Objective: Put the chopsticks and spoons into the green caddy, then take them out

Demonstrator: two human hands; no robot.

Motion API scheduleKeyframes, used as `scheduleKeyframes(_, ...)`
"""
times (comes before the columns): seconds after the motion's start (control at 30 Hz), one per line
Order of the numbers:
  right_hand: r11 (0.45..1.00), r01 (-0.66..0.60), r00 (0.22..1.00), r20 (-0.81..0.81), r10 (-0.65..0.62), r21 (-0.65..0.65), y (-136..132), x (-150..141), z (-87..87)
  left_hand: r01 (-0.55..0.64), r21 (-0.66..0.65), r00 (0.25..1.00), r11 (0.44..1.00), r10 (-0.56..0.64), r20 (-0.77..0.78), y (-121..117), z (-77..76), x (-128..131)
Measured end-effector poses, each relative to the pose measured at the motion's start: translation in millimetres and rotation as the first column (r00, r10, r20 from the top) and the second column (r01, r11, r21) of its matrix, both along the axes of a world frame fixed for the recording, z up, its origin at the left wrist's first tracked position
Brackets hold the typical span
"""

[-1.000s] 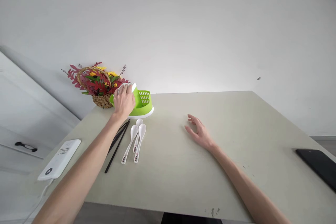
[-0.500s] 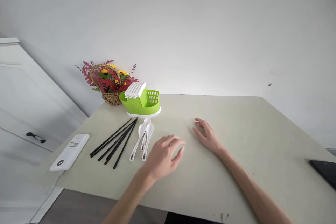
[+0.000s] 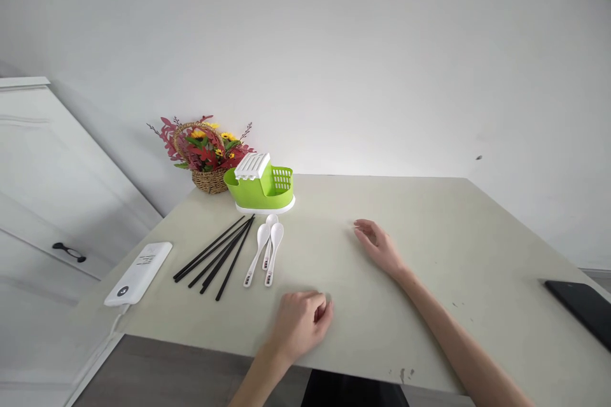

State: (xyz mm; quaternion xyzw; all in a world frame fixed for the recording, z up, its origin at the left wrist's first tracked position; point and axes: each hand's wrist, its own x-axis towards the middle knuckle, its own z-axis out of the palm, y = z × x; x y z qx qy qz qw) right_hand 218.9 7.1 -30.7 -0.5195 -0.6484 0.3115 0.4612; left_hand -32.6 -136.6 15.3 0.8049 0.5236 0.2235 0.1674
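Observation:
My left hand (image 3: 303, 321) rests near the table's front edge with its fingers curled in and nothing visible in them. Farther right, my right hand (image 3: 379, 248) lies on its side on the tabletop, fingers loosely bent, thumb apart, holding nothing. Closest to the left hand are three white spoons (image 3: 274, 254), bunched together with their bowls pointing away from me. Several black chopsticks (image 3: 222, 257) fan out to their left. Behind both stands a green cutlery holder (image 3: 251, 194) with a slotted white top (image 3: 252, 165), a white base and a lattice-sided compartment.
A wicker basket (image 3: 210, 182) of artificial red and yellow flowers stands behind the holder, by the wall. A white power bank (image 3: 138, 275) with a cable lies at the table's left edge. On the far right is a black phone (image 3: 580, 308). A white cabinet (image 3: 57, 191) flanks the table.
My left hand has come off the cutlery holder's white top and moved back toward me, its fingers curling in. The right hand stays in about the same place. The view has shifted slightly.

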Motion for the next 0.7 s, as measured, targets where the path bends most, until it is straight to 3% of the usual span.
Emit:
scheduleKeyframes(0.27, 0.999, -0.006, 0.997, -0.076, 0.004, -0.034, -19, -1, -0.4, -0.003, 0.01, 1.0, 1.0, 0.003, 0.003, -2, 1.1, -1)
scheduleKeyframes(0.7, 0.997, -0.08, 0.995, 0.052, 0.08, 0.003, -106, -16, 9.1, -0.066, 0.03, 0.998, 0.997, 0.066, 0.006, -1, 2.5, 0)
